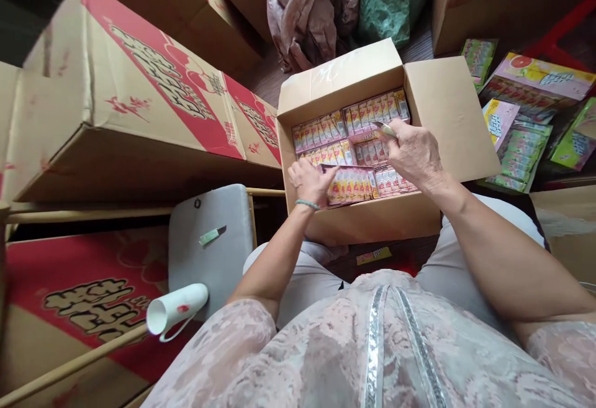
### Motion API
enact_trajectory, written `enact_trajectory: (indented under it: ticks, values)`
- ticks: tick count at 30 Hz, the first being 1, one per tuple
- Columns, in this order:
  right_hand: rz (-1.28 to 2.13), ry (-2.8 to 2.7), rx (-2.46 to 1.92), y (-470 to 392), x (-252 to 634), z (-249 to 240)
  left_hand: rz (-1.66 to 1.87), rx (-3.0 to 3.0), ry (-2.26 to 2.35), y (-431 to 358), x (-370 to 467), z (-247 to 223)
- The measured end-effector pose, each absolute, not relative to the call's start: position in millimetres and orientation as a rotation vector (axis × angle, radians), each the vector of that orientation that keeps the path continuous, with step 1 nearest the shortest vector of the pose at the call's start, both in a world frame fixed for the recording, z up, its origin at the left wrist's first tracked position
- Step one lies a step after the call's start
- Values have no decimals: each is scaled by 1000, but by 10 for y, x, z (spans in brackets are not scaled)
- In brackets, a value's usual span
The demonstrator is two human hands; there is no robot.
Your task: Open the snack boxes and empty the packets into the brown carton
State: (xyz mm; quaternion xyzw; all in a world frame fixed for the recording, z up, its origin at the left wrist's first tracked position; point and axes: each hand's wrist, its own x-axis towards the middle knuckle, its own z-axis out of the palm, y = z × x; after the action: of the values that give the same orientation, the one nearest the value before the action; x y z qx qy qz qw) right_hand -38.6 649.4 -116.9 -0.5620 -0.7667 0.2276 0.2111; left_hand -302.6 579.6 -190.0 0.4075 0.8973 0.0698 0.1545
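While the left hand (308,183) grips the edge of a pack (351,185) inside the open carton (372,218), the right hand (416,150), closed around a small knife (386,130), should angle the blade (377,125) clear of both.

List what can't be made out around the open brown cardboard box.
- Head view: grip of small pale-handled knife, mostly hidden by right hand.
- Head view: left hand's hold on pink-and-yellow packs, hidden by its back.
- Head view: brown cardboard box's bottom, covered by packs.
- Head view: packs' fine print, too small.
- Head view: green-and-pink pack, cut by right edge.
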Motion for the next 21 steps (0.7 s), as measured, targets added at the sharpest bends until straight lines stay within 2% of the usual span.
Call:
enact_trajectory:
  ticks: [5,8,13,16,21]
  values:
    - [612,-2121,-1569,6514,-358,-1215,447,776,2331,5955,-2929,-1945]
    - [626,-2125,-1552,6555,-343,-1196,658,751,2243,5854,-2997,-1928]
    - [683,-2359,-1357,6433,-389,-1096,889,1042,2246,5286,-2948,-1584]
    - [688,-2587,-1179,6199,-443,-1052,908,1284,2234,4915,-2908,-1319]
    - [613,-2809,-911,5820,-532,-967,920,1563,1956,4574,-2854,-1072]
